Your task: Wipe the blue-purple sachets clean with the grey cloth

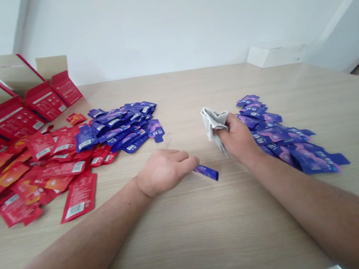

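My left hand (163,170) rests on the wooden table (201,231) near its middle, fingers closed in a pinch on one purple packet (207,172) that sticks out to the right, seen edge-on. My right hand (238,138) is just beyond it, closed around a crumpled grey cloth (213,122) that bunches out above the fist. The two hands are about a hand's width apart.
A heap of purple packets (289,140) lies right of my right hand. Another purple heap (120,128) lies at centre left, beside a spread of red packets (28,172). Open red cartons (9,116) stand at the far left. A white box (272,56) sits at the table's back edge.
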Demonstrator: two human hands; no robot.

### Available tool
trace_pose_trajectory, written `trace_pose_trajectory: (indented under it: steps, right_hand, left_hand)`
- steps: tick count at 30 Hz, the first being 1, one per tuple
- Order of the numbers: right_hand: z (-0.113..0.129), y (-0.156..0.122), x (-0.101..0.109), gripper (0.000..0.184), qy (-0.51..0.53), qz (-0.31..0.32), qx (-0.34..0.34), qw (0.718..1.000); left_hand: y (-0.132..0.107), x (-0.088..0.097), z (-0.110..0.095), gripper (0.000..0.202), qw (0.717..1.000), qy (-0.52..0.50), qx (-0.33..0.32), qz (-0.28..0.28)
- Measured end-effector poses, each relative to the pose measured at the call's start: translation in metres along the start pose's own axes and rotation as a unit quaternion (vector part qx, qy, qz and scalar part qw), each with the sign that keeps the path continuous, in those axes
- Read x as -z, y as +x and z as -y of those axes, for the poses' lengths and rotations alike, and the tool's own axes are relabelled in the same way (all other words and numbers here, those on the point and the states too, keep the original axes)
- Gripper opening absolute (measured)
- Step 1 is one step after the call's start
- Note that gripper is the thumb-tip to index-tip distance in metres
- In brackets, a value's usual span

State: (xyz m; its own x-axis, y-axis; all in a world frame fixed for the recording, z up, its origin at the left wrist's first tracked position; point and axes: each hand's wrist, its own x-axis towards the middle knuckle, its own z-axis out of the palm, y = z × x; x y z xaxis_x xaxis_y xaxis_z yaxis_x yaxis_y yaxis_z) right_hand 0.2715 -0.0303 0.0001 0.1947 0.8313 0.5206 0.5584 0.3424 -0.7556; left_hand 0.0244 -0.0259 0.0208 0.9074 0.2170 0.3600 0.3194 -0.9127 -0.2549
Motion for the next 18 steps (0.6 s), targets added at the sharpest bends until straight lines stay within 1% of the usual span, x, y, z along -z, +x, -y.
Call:
trace_pose_trajectory:
  steps: [3, 6, 8, 10, 12, 15, 16, 17, 18]
  right_hand:
    - [0.003, -0.002, 0.000, 0.019, -0.002, 0.023, 0.005, 1.000]
    - [0.006, -0.004, -0.001, 0.017, -0.005, 0.034, 0.012, 0.999]
    - [0.007, -0.004, -0.001, 0.016, -0.003, 0.041, 0.016, 0.999]
    - [0.008, -0.006, -0.001, 0.015, -0.002, 0.047, 0.023, 0.999]
    - [0.009, -0.007, -0.002, 0.013, -0.012, 0.054, 0.031, 0.998]
    - [0.008, -0.010, -0.004, 0.014, -0.026, 0.075, 0.035, 0.996]
    - [0.008, -0.011, -0.005, 0.014, -0.028, 0.082, 0.036, 0.996]
    - [0.008, -0.012, -0.006, 0.015, -0.029, 0.088, 0.039, 0.995]
    - [0.008, -0.013, -0.006, 0.016, -0.030, 0.091, 0.045, 0.994]
  left_hand:
    - [-0.003, -0.004, 0.003, 0.026, 0.999, -0.034, 0.002, 0.036]
    - [-0.005, -0.005, 0.006, 0.023, 0.990, -0.126, 0.021, 0.057]
    - [-0.006, -0.006, 0.006, 0.023, 0.977, -0.199, 0.045, 0.065]
    - [-0.006, -0.009, 0.006, 0.024, 0.959, -0.258, 0.093, 0.071]
    - [-0.006, -0.015, 0.006, 0.023, 0.936, -0.300, 0.167, 0.075]
    - [-0.005, -0.025, 0.008, 0.017, 0.890, -0.351, 0.281, 0.077]
    - [-0.004, -0.028, 0.010, 0.015, 0.870, -0.371, 0.315, 0.079]
    - [-0.003, -0.030, 0.011, 0.019, 0.846, -0.394, 0.348, 0.086]
    - [-0.002, -0.031, 0.013, 0.027, 0.819, -0.421, 0.375, 0.101]
